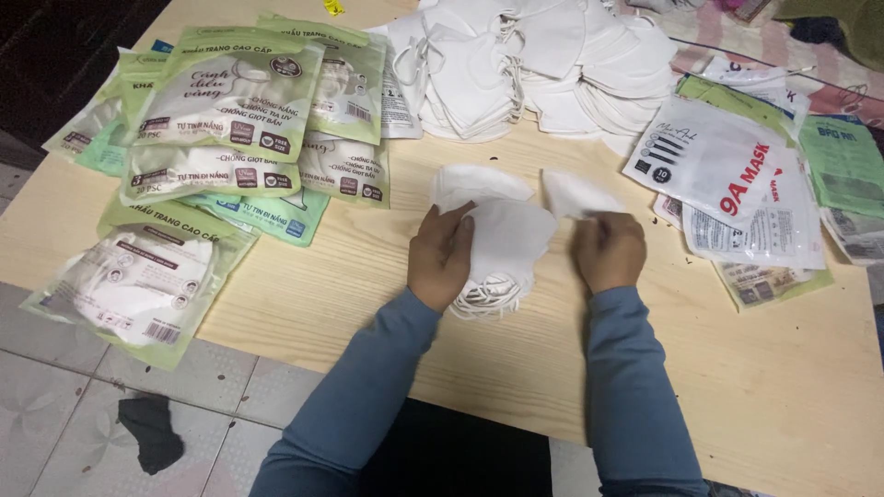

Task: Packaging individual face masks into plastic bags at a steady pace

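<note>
Frame centre: left hand (442,253) clamps a small stack of white face masks (502,248), fingers curled over its left edge, thumb on top. Masks are plain white, folded flat, soft fabric; ear loops bunch out at the stack's lower end. Stack rests on the wooden table (368,276). Right hand (608,250) is mostly closed, pinching one single mask (575,195) just right of the stack. Loose mask pile (543,64) at top centre. Green filled pouches (230,120) upper left, empty white pouches (737,175) right.

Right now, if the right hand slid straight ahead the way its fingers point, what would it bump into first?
The right hand already touches a single white mask; beyond it, probably the big pile of white masks.
</note>
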